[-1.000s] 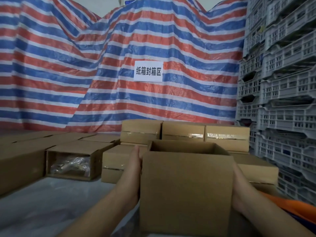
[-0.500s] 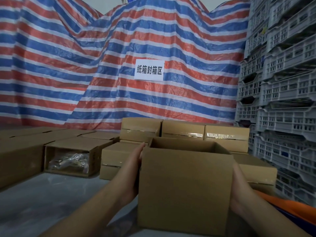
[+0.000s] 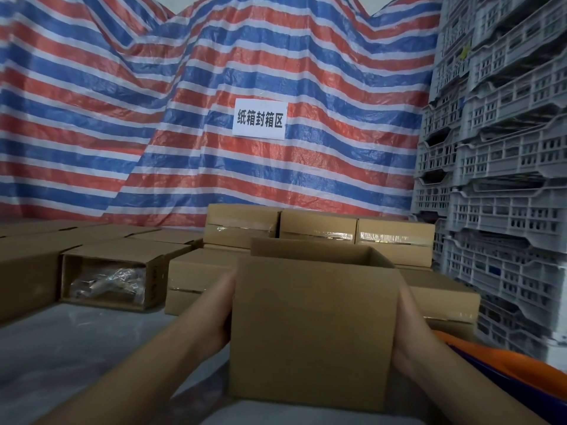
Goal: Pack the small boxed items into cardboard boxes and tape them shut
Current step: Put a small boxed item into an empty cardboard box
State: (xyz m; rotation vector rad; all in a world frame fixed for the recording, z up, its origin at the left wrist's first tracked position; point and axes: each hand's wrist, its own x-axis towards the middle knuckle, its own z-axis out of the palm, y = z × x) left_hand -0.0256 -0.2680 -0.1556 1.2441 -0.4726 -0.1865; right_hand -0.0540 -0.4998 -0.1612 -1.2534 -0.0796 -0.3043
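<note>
An open-topped cardboard box [image 3: 313, 329] is held up in front of me, its inside hidden from this angle. My left hand [image 3: 219, 305] presses flat against its left side, fingers straight along the wall. Pressed flat on the right side in the same way is my right hand [image 3: 409, 326], its fingertips hidden by the box. Beyond it stand several taped cardboard boxes [image 3: 395, 237]. At the left a box lying on its side [image 3: 122, 271] shows clear plastic-wrapped items inside.
Long brown cartons [image 3: 27, 265] line the left. A tall stack of grey plastic crates [image 3: 503, 179] fills the right. A striped tarp with a white sign [image 3: 260, 118] hangs behind. Something orange and blue [image 3: 503, 366] lies at the lower right. Grey plastic sheeting [image 3: 61, 342] covers the surface.
The open box has risen slightly and moved a little away from me between both hands. The grip has not changed.
</note>
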